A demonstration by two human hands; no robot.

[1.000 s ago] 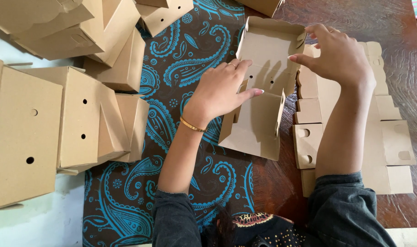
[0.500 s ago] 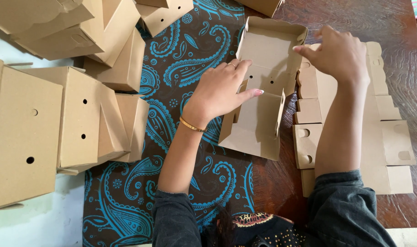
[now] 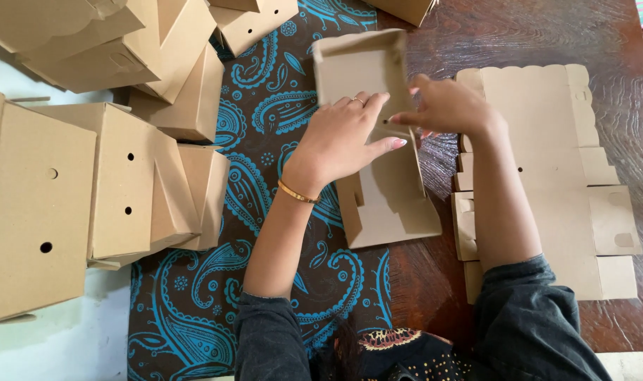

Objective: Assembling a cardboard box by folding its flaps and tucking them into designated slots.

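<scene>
A half-folded cardboard box (image 3: 378, 141), plain brown, lies open between the person's two hands, over the edge where a blue paisley cloth (image 3: 279, 120) meets the dark wooden worktop (image 3: 533, 35). Its far end already stands up as a shallow tray with raised walls; the near end is a flat flap with short side tabs, resting on the cloth and wood just below the grip.

The left hand (image 3: 339, 141) lies palm down across the middle of the box, fingers spread and pressed together on the panel, apparently to hold it flat and steady. A thin gold bangle (image 3: 297, 192) circles that wrist. The right hand (image 3: 448, 106) comes in from the other side, its fingers closed on the box's right wall beside a small round hole, seemingly pinching that wall upright. The fingertips of both hands nearly meet over the box.

To the right of the grip, under the right forearm, sits a stack of flat unfolded box blanks (image 3: 554, 169) with scalloped edges, close enough for easy reach. To the left of the grip, well apart, finished folded boxes (image 3: 117, 176) with punched holes lie piled on their sides, out of the way of the hands.
</scene>
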